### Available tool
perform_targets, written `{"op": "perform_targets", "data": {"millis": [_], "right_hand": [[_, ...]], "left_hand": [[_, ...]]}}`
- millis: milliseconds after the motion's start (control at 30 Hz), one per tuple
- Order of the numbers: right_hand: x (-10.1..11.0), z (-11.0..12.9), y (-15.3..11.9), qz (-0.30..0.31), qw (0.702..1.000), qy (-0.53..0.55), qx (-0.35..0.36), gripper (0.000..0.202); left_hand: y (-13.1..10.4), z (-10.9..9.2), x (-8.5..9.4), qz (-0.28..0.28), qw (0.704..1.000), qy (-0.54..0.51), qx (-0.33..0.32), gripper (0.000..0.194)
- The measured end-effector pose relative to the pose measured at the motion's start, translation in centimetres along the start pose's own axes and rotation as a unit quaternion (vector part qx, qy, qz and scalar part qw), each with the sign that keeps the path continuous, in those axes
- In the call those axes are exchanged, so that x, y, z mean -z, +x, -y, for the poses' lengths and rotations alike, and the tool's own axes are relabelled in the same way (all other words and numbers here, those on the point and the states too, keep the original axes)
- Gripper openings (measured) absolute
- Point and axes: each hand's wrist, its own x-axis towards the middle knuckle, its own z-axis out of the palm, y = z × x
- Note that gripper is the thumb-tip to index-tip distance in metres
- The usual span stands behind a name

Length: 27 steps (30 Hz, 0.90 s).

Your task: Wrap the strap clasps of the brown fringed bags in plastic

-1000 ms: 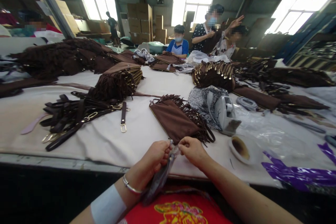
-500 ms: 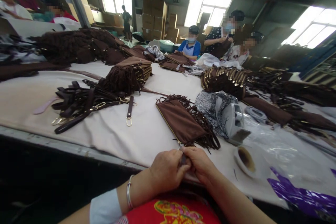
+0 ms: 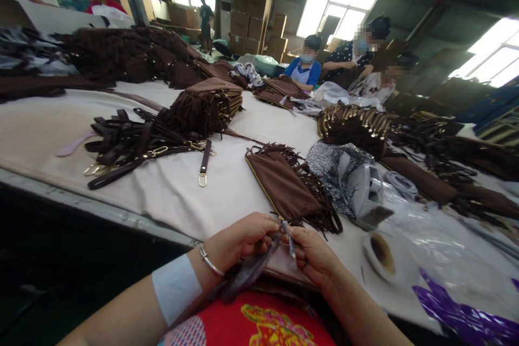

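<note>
A brown fringed zip pouch (image 3: pixel 286 186) lies flat on the white-covered table, its gold zipper end pointing towards me. At that end my left hand (image 3: pixel 251 235) is closed in a pinch, with a greyish thin plastic strip (image 3: pixel 253 270) trailing below its fingers. My right hand (image 3: pixel 314 254) meets it there, thumb and fingers closed on a narrow twisted piece of the plastic at the zipper pull. The pull itself is mostly hidden. Left of the pouch lies a single dark wrist strap (image 3: pixel 205 158) with a gold clasp.
Dark straps (image 3: pixel 121 143) are heaped at left beside stacked fringed pouches (image 3: pixel 211 102). A tape dispenser (image 3: pixel 367 192), a tape roll (image 3: pixel 381 254) and purple plastic packaging (image 3: pixel 462 303) lie at right. Several people work beyond the table, including one in blue (image 3: pixel 304 67).
My hands have drawn slightly apart at the zipper end, and the greyish plastic now shows below and between them. The pouch stays on the table; the camera view has shifted slightly.
</note>
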Motion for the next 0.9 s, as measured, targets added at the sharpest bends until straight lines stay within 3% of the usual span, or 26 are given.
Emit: {"op": "perform_targets", "data": {"millis": [100, 167, 367, 600, 700, 800, 900], "right_hand": [[0.1, -0.1, 0.1, 0.002, 1.0, 0.001, -0.004, 0.034], [0.2, -0.2, 0.2, 0.006, 1.0, 0.001, -0.004, 0.034], [0.3, -0.6, 0.3, 0.005, 1.0, -0.013, 0.002, 0.037], [-0.5, -0.8, 0.3, -0.08, 0.99, -0.11, 0.039, 0.035], [-0.8, -0.6, 0.3, -0.13, 0.963, -0.211, 0.106, 0.026], [-1.1, -0.3, 0.4, -0.153, 0.919, -0.315, 0.18, 0.02], [-1.3, -0.2, 0.3, -0.17, 0.873, -0.4, 0.22, 0.018]], "left_hand": [[0.3, -0.3, 0.3, 0.037, 0.995, -0.07, 0.063, 0.012], [0.5, -0.4, 0.4, 0.032, 0.995, -0.064, 0.064, 0.015], [1.1, 0.6, -0.2, -0.062, 0.998, -0.005, -0.021, 0.008], [1.2, 1.7, -1.1, -0.159, 0.983, 0.055, -0.07, 0.01], [1.2, 1.6, -1.4, -0.219, 0.964, 0.11, -0.105, 0.007], [1.0, 1.4, -1.3, -0.272, 0.92, 0.218, -0.177, 0.009], [0.7, 1.5, -1.3, -0.254, 0.909, 0.255, -0.212, 0.016]]}}
